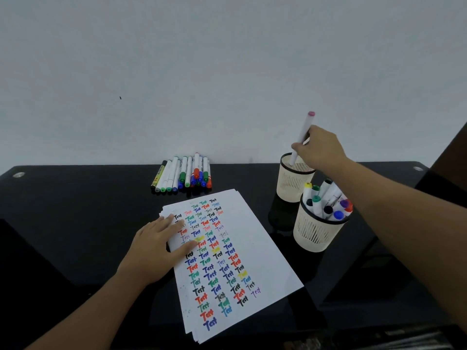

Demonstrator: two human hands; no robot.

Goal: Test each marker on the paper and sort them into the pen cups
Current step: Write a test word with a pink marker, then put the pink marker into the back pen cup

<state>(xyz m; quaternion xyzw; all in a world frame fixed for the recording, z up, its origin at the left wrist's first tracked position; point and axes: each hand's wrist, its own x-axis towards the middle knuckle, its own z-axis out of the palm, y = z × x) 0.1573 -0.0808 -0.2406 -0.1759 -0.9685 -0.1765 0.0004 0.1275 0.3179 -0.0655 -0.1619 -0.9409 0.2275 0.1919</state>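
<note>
My right hand (319, 150) holds a white marker with a pink cap (304, 132), its lower end dipped inside the far cream pen cup (293, 183). The near cream pen cup (316, 231) holds several capped markers of mixed colours. A stack of white paper (252, 248) covered with rows of coloured "Test" marks lies in the middle of the black table. My left hand (158, 246) rests flat on the paper's left edge with its fingers straight. A row of several loose markers (183, 175) lies by the wall behind the paper.
The black glossy table (75, 210) meets a plain white wall along its back edge. A dark object (449, 168) rises at the right edge of the view. Metal fittings sit in both far corners of the table.
</note>
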